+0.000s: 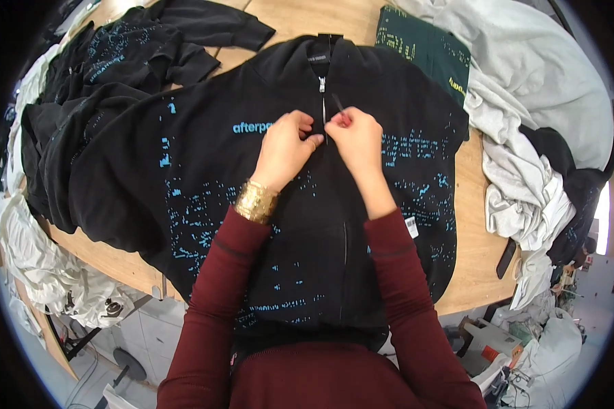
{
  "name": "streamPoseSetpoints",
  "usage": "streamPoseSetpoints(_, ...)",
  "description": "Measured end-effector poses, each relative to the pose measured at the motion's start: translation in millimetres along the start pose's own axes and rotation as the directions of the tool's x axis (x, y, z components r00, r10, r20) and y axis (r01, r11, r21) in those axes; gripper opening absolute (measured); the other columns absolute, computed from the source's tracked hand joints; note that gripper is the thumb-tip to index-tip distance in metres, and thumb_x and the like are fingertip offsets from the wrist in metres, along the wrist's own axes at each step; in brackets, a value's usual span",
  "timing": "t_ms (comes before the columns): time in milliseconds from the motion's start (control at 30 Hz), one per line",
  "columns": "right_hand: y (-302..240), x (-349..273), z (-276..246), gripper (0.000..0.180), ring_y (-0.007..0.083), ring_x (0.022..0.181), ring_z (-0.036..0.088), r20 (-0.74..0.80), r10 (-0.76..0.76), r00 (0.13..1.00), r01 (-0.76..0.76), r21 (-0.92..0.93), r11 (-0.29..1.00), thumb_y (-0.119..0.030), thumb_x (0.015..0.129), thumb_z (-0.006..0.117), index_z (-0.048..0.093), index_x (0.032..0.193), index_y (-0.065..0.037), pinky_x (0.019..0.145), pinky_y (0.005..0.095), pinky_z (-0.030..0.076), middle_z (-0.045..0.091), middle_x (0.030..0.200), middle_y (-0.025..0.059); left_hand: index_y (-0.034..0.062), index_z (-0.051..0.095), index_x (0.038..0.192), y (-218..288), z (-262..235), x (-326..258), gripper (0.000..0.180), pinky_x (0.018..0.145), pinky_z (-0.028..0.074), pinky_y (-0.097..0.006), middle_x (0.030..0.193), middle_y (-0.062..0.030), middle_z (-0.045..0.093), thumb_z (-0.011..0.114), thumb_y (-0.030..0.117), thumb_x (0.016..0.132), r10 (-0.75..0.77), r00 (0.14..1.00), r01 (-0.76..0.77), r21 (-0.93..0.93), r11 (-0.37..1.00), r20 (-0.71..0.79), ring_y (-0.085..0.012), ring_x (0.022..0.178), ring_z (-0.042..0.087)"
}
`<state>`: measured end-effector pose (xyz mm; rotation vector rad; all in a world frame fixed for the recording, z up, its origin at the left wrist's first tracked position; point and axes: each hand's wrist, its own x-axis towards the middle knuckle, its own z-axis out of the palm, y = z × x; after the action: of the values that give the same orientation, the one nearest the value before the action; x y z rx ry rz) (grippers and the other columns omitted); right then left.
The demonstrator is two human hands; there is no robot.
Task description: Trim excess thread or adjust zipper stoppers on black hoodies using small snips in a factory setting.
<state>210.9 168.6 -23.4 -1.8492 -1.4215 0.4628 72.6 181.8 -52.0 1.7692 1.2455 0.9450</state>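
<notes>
- Nearest, two dark red sleeves come up from the lower edge, and a gold bracelet (256,202) sits on the left wrist.
- Just beyond, a black zip-up jacket (205,198) with light blue print lies flat and front-up on the wooden surface (474,273), its hem hanging over the near edge.
- At chest height, the left hand (288,146) rests on the jacket just left of the zipper (323,102), fingers curled and pressing the cloth; whether they pinch anything I cannot tell.
- Beside it, almost touching, the right hand (358,140) has its fingers closed in a pinch at the zipper line, apparently on the slider's pull.
- Above the hands the zipper is parted up to the collar.
- Farther left, a pile of more black garments (109,61) with blue print lies heaped.
- Farther right, a folded dark green garment (423,48) lies by the collar, next to a heap of light grey clothes (539,88).
</notes>
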Motion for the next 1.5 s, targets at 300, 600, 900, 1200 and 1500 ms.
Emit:
streamPoseSetpoints(300, 15.2, 2.9, -34.3, 0.019, 0.0025, 0.038, 0.035, 0.537, 0.212, 0.817, -0.574, 0.718, 0.394, -0.009, 0.082, 0.065, 0.058, 0.095, 0.002, 0.035, 0.0187, 0.023, 0.050, 0.059, -0.0016, -0.0042, 0.058, 0.097, 40.6, 3.1, -3.4, 0.038, 0.068, 0.051, -0.026, 0.082, -0.0083, 0.065, 0.077, 0.021, 0.075, -0.104, 0.994, 0.113, -0.342, 0.933, 0.044, -0.0119, 0.073, 0.061)
streamPoseSetpoints(600, -13.3, 13.0, -29.3, 0.023, 0.0031, 0.052, 0.047, 0.143, 0.023, 0.990, -0.072, 0.351, 0.934, -0.021, 0.080, 0.071, 0.062, 0.081, 0.001, 0.045, 0.0195, 0.037, 0.057, 0.064, -0.0001, 0.0010, 0.056, 0.095, 41.0, 8.8, -0.7, 0.031, 0.055, 0.044, -0.024, 0.069, -0.0022, 0.057, 0.075, 0.009, 0.073, -0.101, 0.993, 0.084, -0.240, 0.967, -0.061, -0.0079, 0.061, 0.052)
streamPoseSetpoints(900, -12.2, 16.7, -7.1, 0.032, 0.0310, 0.060, 0.062, -0.029, 0.005, 1.000, -0.006, -0.050, 0.999, -0.030, 0.079, 0.069, 0.059, 0.076, 0.000, 0.056, 0.0357, 0.047, 0.060, 0.063, 0.0156, 0.0032, 0.054, 0.096, 33.4, 9.0, -10.1, 0.027, 0.056, 0.045, -0.031, 0.068, -0.0082, 0.054, 0.070, 0.003, 0.074, 0.033, 0.998, -0.041, -0.131, 0.991, -0.061, -0.0205, 0.059, 0.054)
streamPoseSetpoints(1200, -3.0, 23.5, -5.6, 0.027, 0.0128, 0.049, 0.044, -0.055, -0.088, 0.995, 0.098, 0.239, 0.966, -0.022, 0.084, 0.064, 0.057, 0.074, 0.002, 0.048, 0.0317, 0.037, 0.048, 0.054, 0.0091, -0.0008, 0.057, 0.098, 21.3, 12.2, 8.3, 0.023, 0.062, 0.047, -0.022, 0.085, -0.0043, 0.061, 0.065, 0.017, 0.085, -0.221, 0.975, 0.162, -0.575, 0.802, -0.034, -0.0077, 0.071, 0.055)
streamPoseSetpoints(1500, -0.9, 27.8, -12.1, 0.015, 0.0034, 0.040, 0.039, 0.274, 0.064, 0.960, -0.231, 0.637, 0.736, -0.018, 0.086, 0.064, 0.059, 0.078, -0.007, 0.037, 0.0199, 0.028, 0.050, 0.059, -0.0040, 0.0033, 0.060, 0.088, 13.1, 12.0, 32.8, 0.017, 0.051, 0.038, -0.019, 0.069, 0.0036, 0.053, 0.059, 0.020, 0.091, -0.208, 0.978, 0.157, -0.618, 0.770, -0.010, -0.0033, 0.058, 0.046)
